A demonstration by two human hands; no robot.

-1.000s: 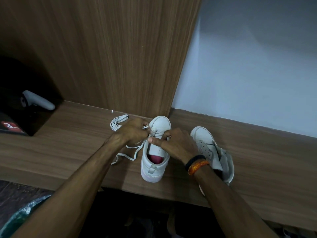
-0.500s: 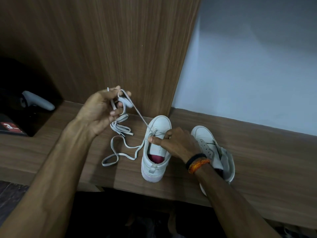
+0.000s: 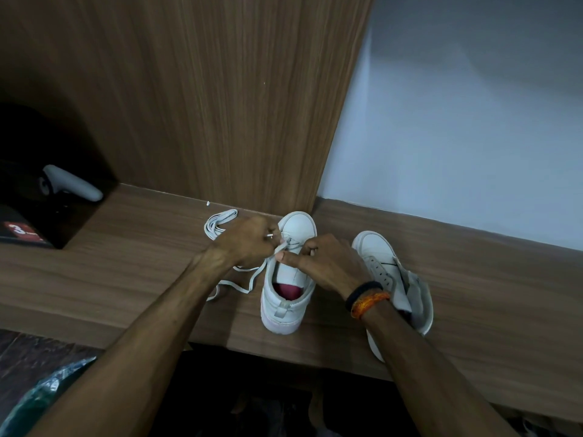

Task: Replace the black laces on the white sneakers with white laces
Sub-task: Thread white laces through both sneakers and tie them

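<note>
Two hands at frame centre: left hand (image 3: 249,244) pinching white lace (image 3: 244,285) tip for threading, right hand (image 3: 321,263) gripping sneaker (image 3: 288,279) eyelet flap, steadying it; second sneaker (image 3: 388,272) waiting at right.

two sneakers (image 3: 288,298) (image 3: 383,272) sit side by side on the shelf (image 3: 126,272), a coiled lace (image 3: 217,223) behind-left of them.

Left hand (image 3: 249,241) pinches white lace (image 3: 243,287) tip at upright sneaker (image 3: 288,279) eyelets; right hand (image 3: 325,263) grips its tongue. Second sneaker (image 3: 394,279) tilted beside, on wooden shelf (image 3: 126,263)
</note>
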